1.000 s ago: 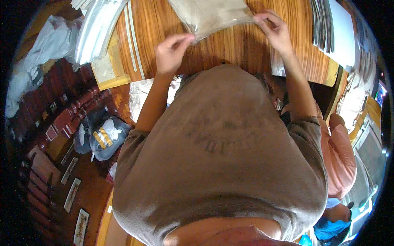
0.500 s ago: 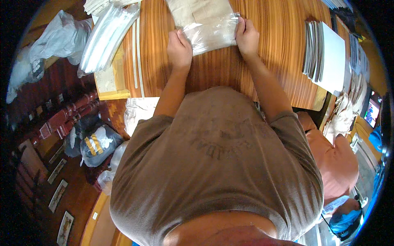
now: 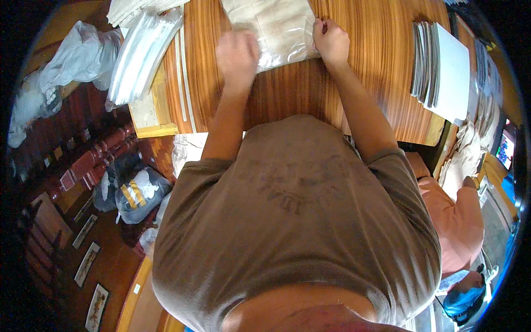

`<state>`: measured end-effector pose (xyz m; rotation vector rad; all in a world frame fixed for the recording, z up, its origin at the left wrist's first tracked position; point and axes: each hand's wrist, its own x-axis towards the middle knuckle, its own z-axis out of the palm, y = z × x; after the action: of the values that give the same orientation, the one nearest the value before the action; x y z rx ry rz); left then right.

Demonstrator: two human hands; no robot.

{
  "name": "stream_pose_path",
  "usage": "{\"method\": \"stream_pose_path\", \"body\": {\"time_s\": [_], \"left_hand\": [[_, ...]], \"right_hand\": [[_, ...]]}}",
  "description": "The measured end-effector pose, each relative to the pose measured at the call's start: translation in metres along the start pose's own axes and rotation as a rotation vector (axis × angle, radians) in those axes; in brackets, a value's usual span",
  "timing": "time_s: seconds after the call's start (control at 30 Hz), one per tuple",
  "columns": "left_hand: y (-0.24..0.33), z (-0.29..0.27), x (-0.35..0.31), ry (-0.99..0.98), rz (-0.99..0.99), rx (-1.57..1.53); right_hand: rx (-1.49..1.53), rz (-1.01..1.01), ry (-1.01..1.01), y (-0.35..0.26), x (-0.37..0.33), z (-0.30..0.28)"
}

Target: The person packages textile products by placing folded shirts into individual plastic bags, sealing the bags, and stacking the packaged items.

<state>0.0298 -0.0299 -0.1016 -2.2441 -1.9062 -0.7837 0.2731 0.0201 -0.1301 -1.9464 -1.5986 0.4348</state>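
Note:
Folded beige cloth (image 3: pixel 271 16) lies in a clear plastic bag (image 3: pixel 286 52) on the wood-grain table. The bag's near end is glossy and creased, and its far part runs out of the picture at the top. My right hand (image 3: pixel 333 44) is closed, pinching the right edge of the bag near its close corner. At the bag's left edge is my left hand (image 3: pixel 238 58), smeared by motion; its fingers cannot be made out, nor whether it touches the plastic.
A stack of clear plastic bags (image 3: pixel 145 58) lies on the table's left side. White-topped boards (image 3: pixel 452 74) are piled at the right. Beyond them a person in a salmon top (image 3: pixel 451 216) works by pale cloth. Bagged goods (image 3: pixel 142 193) sit on the floor at left.
My left hand has let its clear grip on the bag's corner blur into motion, shifting slightly up and left. The bag's near end looks shorter and flatter. My right hand stays at its edge.

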Motion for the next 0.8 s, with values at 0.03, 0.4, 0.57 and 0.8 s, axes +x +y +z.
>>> {"method": "stream_pose_path", "body": {"time_s": [0.03, 0.4, 0.57, 0.8], "left_hand": [[0.009, 0.003, -0.001, -0.118, 0.035, -0.154], [0.020, 0.034, -0.012, -0.221, -0.078, -0.054], [0.012, 0.028, -0.005, -0.290, 0.039, -0.059], [-0.029, -0.005, 0.031, -0.460, 0.488, -0.238]], "right_hand": [[-0.094, 0.010, -0.053, -0.006, 0.003, -0.005], [-0.163, -0.408, -0.076, -0.055, 0.010, -0.003], [-0.509, -0.454, 0.412, -0.002, 0.050, 0.008], [-0.316, -0.626, -0.399, -0.023, -0.015, -0.054]]}}
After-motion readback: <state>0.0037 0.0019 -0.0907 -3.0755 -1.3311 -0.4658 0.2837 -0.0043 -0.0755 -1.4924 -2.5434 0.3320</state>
